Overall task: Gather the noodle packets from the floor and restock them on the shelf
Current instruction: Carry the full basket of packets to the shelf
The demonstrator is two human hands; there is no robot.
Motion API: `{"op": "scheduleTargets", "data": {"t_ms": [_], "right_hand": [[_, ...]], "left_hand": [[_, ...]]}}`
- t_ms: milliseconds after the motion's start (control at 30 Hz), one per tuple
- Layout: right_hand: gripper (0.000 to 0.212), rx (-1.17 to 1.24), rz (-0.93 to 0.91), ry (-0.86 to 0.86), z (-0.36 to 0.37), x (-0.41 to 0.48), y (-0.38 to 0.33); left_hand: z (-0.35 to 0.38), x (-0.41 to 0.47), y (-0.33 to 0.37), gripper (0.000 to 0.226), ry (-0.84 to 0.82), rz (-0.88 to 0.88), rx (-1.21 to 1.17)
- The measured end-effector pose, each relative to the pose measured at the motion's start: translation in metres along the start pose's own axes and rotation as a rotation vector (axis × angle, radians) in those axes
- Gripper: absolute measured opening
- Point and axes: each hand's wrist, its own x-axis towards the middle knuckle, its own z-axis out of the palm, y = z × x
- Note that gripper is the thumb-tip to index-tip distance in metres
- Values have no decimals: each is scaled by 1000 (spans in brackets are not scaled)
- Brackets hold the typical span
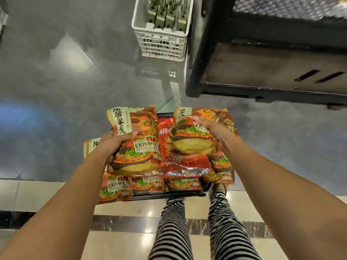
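View from the head camera, looking down. Left of centre, the left hand (109,145) grasps an orange noodle packet (137,145) by its left edge, thumb laid across the printed face and fingers curled behind it. Right of centre, the right hand (216,133) grasps a second orange packet (187,141), its fingers wrapped over the packet's upper right side. Both packets are held just above a pile of packets (116,186) that fills a black basket (169,194) in the middle of the frame. One red packet (175,152) lies on top of the pile, between the two held packets. The basket sits on the floor where the grey floor (56,72) meets a band of pale tiles (37,192). At upper centre stands a white crate (161,40) holding upright green packs. At upper right is a dark shelf unit (262,64), well apart from the packets; what is on its upper level is too blurred to tell. At the bottom of the frame, striped trouser legs (172,231) stand just beside the basket.
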Motion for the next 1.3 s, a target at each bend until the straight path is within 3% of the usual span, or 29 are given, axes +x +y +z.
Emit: {"op": "scheduleTargets", "data": {"t_ms": [67,200,267,333,400,500,600,633,733,900,1000,1033,1133,1300], "right_hand": [[74,36,-72,39,-19,-30,-23],[50,80,-204,115,-65,-99,-71],[53,130,-259,152,-96,-125,-88],[71,152,-323,218,-131,-150,-99],[93,178,-379,277,-174,-166,-106],[93,291,-441,341,-226,-213,-111],[107,410,-508,373,-275,-255,-111],[103,440,-531,372,-293,-268,-109],[66,510,-616,359,-345,-302,-103],[80,567,-703,352,-463,-329,-93],[91,568,-739,397,-540,-335,-89],[83,571,-746,412,-557,-346,-89],[40,586,-804,409,-598,-369,-88],[40,639,-857,392,-663,-358,-98]], "left_hand": [[6,-22,21,122,-68,44,-24],[41,-75,78,103,-152,168,-22],[66,-100,107,91,-188,230,-10],[93,-122,134,76,-255,295,4],[125,-145,161,76,-330,362,40],[177,-180,196,87,-426,444,68],[237,-215,220,79,-493,517,87],[259,-227,225,74,-513,537,89],[324,-261,235,61,-572,585,105],[445,-321,239,49,-682,670,169],[514,-350,237,80,-713,698,185],[535,-358,236,87,-721,706,187],[588,-375,230,77,-703,734,167],[650,-383,232,66,-657,759,169]]}}
